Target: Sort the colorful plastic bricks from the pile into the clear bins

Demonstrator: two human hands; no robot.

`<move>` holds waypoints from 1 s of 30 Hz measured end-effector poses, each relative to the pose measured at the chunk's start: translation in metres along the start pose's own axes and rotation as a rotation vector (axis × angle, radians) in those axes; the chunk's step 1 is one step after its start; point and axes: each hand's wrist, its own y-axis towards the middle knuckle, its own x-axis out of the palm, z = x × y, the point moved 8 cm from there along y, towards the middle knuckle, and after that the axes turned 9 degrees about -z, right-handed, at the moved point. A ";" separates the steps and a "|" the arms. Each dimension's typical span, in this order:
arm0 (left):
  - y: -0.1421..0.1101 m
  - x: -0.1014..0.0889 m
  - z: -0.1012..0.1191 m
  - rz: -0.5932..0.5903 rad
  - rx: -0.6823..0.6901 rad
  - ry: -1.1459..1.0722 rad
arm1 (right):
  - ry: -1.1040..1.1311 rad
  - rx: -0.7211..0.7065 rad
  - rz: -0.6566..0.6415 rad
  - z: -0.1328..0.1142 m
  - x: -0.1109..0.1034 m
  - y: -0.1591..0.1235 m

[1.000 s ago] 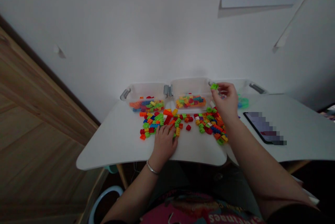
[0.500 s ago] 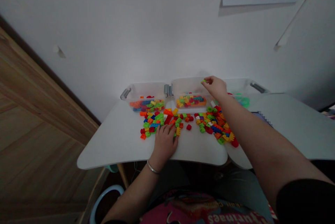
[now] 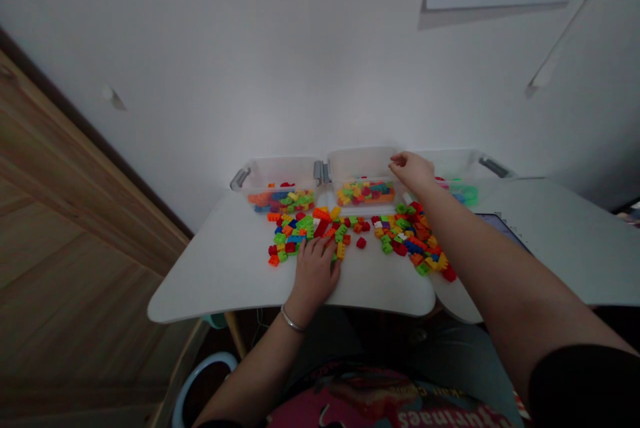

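Note:
My right hand hovers at the right corner of the middle clear plastic bin, fingers stretched out to the left and no brick showing in them. My left hand rests on the white table, its fingertips against the near edge of a loose pile of colourful toy bricks. A yellow brick lies just beside its fingers. A second heap of bricks lies under my right forearm. The middle bin holds mixed bricks, as does the left bin.
A third clear bin with a few green and blue pieces stands at the back right, partly behind my right hand. A dark tablet or phone lies at the right of the table. A wooden panel runs along the left, and a white wall rises behind.
My right hand has moved left, from the gap between the right and middle bins to the middle bin's corner, and the green brick is no longer visible in it. My left hand has stayed still.

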 end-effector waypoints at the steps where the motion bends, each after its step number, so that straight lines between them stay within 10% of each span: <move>1: 0.000 0.000 0.000 0.003 0.002 0.001 | 0.006 -0.009 0.002 0.001 0.000 -0.001; 14: 0.001 -0.003 0.003 -0.002 0.006 -0.004 | 0.365 -0.244 0.449 0.014 -0.050 -0.082; 23: -0.001 -0.002 0.003 0.017 0.010 0.012 | -0.172 -0.199 0.040 0.047 0.016 -0.097; 30: 0.000 -0.003 0.005 -0.003 0.013 0.016 | -0.424 -0.114 -0.035 0.045 0.034 -0.088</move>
